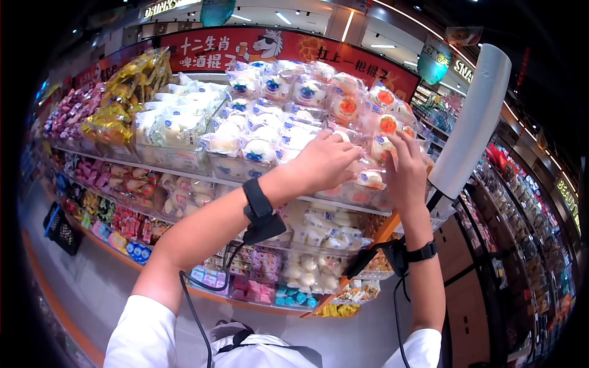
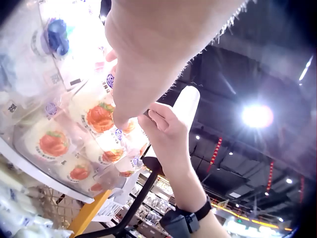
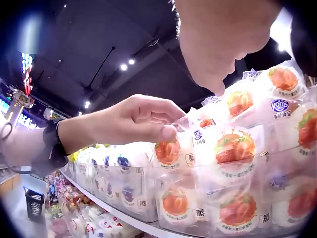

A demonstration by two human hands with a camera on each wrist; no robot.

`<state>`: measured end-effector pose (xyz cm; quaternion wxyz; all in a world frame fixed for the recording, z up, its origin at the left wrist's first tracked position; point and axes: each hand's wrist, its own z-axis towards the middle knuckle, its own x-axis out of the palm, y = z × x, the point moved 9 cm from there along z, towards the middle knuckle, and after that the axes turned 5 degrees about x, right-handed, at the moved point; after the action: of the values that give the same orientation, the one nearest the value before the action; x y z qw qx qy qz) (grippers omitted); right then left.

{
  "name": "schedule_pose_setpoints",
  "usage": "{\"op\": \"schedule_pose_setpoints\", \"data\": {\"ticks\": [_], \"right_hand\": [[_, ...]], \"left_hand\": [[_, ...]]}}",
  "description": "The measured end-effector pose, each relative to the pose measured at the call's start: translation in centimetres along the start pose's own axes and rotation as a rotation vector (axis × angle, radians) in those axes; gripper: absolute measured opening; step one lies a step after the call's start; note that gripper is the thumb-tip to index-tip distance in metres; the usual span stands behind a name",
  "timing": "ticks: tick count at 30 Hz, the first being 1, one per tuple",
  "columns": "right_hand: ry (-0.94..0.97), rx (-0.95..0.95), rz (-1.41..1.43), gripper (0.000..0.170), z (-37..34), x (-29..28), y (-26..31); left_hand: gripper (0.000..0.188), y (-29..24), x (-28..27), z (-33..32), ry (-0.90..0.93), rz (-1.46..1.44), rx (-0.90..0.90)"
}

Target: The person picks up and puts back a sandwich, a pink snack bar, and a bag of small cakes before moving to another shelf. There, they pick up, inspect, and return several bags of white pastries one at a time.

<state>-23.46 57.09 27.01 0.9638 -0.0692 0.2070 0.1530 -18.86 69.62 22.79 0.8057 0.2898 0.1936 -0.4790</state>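
Both bare hands are over a shelf bin of clear-wrapped round white buns with strawberry pictures (image 1: 388,124). My left hand (image 1: 322,161) reaches across from the left, palm down, its fingers loosely bent over the front packets. In the right wrist view, the left hand's thumb and fingertips are right at the top corner of a strawberry bun packet (image 3: 167,152). My right hand (image 1: 407,175) is at the bin's right end, with thumb and fingers spread apart beside the packets. In the left wrist view, the right hand (image 2: 168,131) has bent fingers near the strawberry packets (image 2: 100,118).
Blueberry bun packets (image 1: 259,150) fill the bin to the left, then white bags (image 1: 175,126) and gold bags (image 1: 116,101). Lower shelves hold more packaged food. A white padded post (image 1: 475,116) rises at the right. A black basket (image 1: 63,230) stands on the floor.
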Motion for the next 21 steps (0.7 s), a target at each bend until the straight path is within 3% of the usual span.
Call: {"op": "schedule_pose_setpoints", "data": {"ticks": [2,7,9,12,17,21], "right_hand": [[0.042,-0.081,-0.146,0.030,0.0,1.2,0.4],[0.038,-0.010,-0.047,0.024,0.8,1.0,0.7],[0.029,0.028,0.064,0.024,1.7,0.6,1.1],[-0.008,-0.059,0.119,0.023,4.6,1.2,1.6],[0.125,0.014,-0.037,0.033,11.5,6.0,0.0],[0.287,0.020,-0.208,0.028,14.1,10.8,-1.4]], "left_hand": [[0.040,0.5,1.0,0.0,0.075,0.021,-0.086],[0.037,0.7,0.5,-0.1,0.066,-0.022,-0.122],[0.035,0.6,-0.7,0.0,-0.014,-0.054,-0.098],[0.033,0.7,-2.6,0.1,-0.126,-0.049,-0.070],[0.029,2.4,-4.6,-0.3,-0.189,-0.095,-0.169],[0.029,3.9,-5.8,-1.4,-0.146,0.010,-0.200]]}}
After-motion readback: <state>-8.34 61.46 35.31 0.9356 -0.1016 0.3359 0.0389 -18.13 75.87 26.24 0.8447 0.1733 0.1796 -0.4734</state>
